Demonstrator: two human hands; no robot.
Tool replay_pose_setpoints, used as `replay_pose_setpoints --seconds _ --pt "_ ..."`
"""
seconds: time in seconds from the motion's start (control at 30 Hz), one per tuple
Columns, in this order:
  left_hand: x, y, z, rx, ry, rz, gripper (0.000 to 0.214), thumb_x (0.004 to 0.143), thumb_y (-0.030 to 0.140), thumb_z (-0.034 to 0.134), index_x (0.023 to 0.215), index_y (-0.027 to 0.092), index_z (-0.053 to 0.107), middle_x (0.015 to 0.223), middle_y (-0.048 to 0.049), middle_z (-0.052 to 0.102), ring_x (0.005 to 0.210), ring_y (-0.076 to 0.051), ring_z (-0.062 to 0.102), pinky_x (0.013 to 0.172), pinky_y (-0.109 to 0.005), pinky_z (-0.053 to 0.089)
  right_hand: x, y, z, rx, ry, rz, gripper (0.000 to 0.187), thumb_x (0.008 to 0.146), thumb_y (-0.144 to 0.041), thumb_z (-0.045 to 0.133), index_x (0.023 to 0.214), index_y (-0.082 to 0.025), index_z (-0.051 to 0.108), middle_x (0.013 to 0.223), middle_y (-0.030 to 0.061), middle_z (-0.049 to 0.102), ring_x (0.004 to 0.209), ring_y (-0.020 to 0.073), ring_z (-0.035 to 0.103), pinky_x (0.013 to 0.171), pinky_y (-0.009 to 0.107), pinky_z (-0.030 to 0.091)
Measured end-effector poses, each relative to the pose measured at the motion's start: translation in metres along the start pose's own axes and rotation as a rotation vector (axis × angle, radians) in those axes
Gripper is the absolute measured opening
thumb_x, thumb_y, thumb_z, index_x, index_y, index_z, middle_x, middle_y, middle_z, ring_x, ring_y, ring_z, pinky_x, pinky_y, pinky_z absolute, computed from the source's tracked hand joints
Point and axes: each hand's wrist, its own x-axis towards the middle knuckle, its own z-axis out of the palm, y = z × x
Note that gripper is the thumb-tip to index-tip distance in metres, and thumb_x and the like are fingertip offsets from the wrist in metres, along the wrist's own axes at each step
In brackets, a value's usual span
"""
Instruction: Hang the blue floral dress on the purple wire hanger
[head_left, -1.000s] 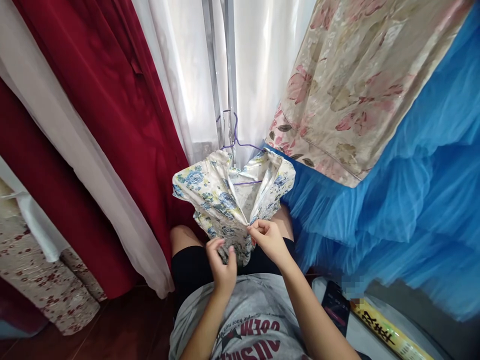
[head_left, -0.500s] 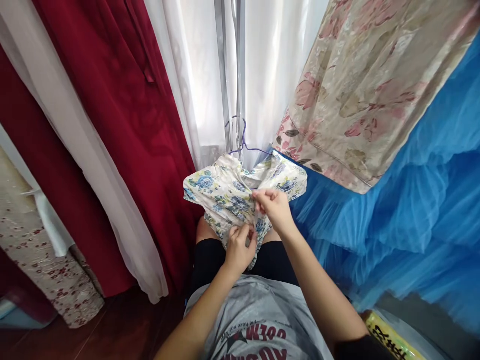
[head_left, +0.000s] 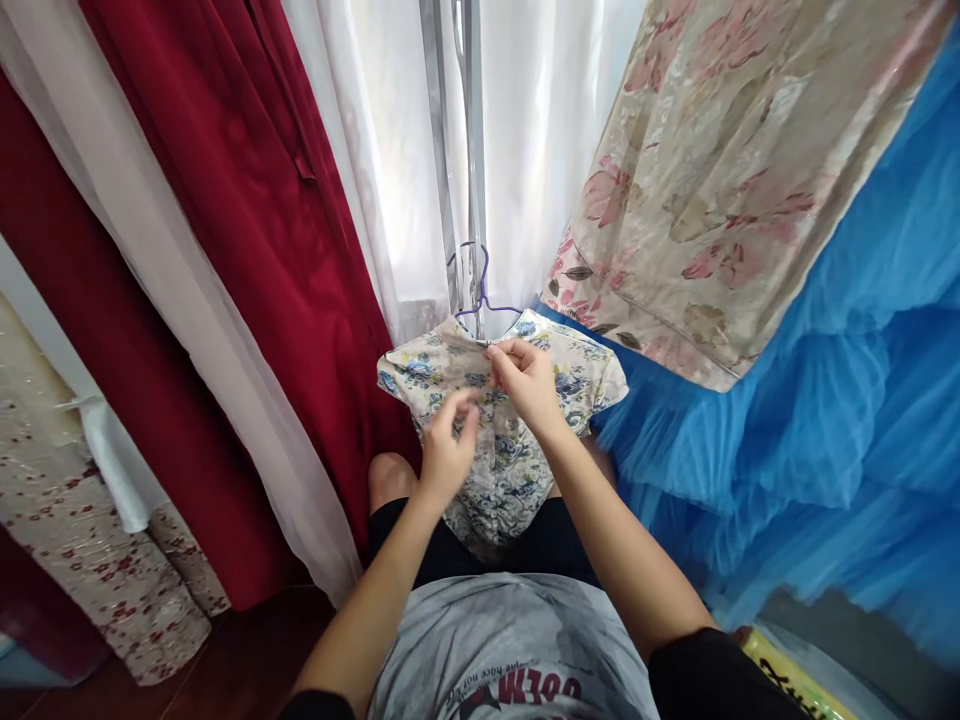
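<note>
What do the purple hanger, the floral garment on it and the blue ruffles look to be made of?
Purple hanger: plastic-coated wire or thin plastic; slim, evenly coloured.
Floral garment: woven fabric, fibre unclear; mostly matte, printed flowers, soft creases.
Blue ruffles: probably tulle or similar netting; gauzy layers, fine gathers.

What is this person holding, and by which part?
The right hand pinches the blue-flowered garment at the middle of its neckline; the left hand, over its front, seems to hold nothing.
</note>
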Motion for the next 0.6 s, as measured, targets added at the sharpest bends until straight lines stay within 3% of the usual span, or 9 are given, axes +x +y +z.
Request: replay_pose_setpoints --seconds 0.07,0.17,0.23,0.37,0.47,0.53,0.6 --pt "0.046 0.018 -0.010 0.003 0.022 0.135 0.032 0.104 0.028 0.048 0.133 0.023 0.060 0.103 -0.0057 0.072 0.097 -0.019 0.069 0.089 -0.033 0.051 -0.002 -0.006 -0.005 0.001 -0.022 -0.037 0.028 0.087 -0.045 0.065 0.078 -0.019 0.062 0.052 -0.0029 0.059 0.045 0.0100 0.047 0.050 0.024 0.037" --pt "0.091 0.039 -0.013 0.118 -0.068 0.270 0.020 0.103 0.027 0.051 0.108 0.020 0.069 0.099 -0.0047 0.072 0.094 -0.019 0.066 0.087 -0.032 0.050 0.000 -0.010 -0.011 -0.018 -0.042 -0.082 0.026 0.090 -0.042 0.063 0.079 -0.019 0.061 0.054 -0.0019 0.059 0.048 0.0108 0.050 0.053 0.025 0.038" --pt "0.101 0.049 -0.008 0.184 -0.052 0.307 0.018 0.102 0.027 0.054 0.095 0.019 0.068 0.092 -0.0040 0.070 0.089 -0.018 0.064 0.083 -0.031 0.048 0.003 -0.004 -0.014 -0.074 -0.028 -0.100 0.025 0.091 -0.041 0.062 0.079 -0.019 0.060 0.054 -0.0022 0.057 0.049 0.0113 0.049 0.053 0.025 0.036" --pt "0.108 0.058 -0.005 0.163 0.159 0.294 0.021 0.104 0.029 0.050 0.096 0.017 0.065 0.086 -0.0034 0.066 0.081 -0.016 0.062 0.077 -0.027 0.046 -0.006 0.024 -0.015 -0.242 0.034 -0.094 0.025 0.089 -0.039 0.062 0.074 -0.020 0.057 0.053 -0.0042 0.048 0.049 0.0104 0.039 0.051 0.025 0.028" --pt "0.123 0.036 -0.026 0.051 0.338 0.189 0.024 0.104 0.034 0.050 0.095 0.016 0.064 0.081 -0.0021 0.064 0.077 -0.014 0.061 0.074 -0.024 0.045 -0.027 0.042 -0.016 -0.199 0.007 0.026 0.027 0.086 -0.041 0.062 0.070 -0.019 0.056 0.053 -0.0051 0.043 0.049 0.0100 0.035 0.050 0.026 0.024" --pt "0.130 0.003 -0.047 -0.027 0.469 0.061 0.023 0.100 0.034 0.055 0.091 0.015 0.064 0.081 -0.0017 0.064 0.078 -0.014 0.061 0.075 -0.023 0.045 -0.044 0.046 -0.018 -0.095 0.000 0.118 0.027 0.084 -0.042 0.063 0.070 -0.019 0.058 0.053 -0.0058 0.041 0.049 0.0096 0.031 0.050 0.026 0.023" --pt "0.123 -0.036 -0.064 -0.202 0.626 -0.167 0.016 0.096 0.028 0.058 0.087 0.015 0.063 0.080 -0.0005 0.062 0.078 -0.012 0.059 0.077 -0.021 0.045 -0.058 0.045 -0.017 -0.021 -0.009 0.176 0.025 0.081 -0.041 0.064 0.070 -0.019 0.060 0.053 -0.0058 0.040 0.049 0.0093 0.030 0.049 0.025 0.022"
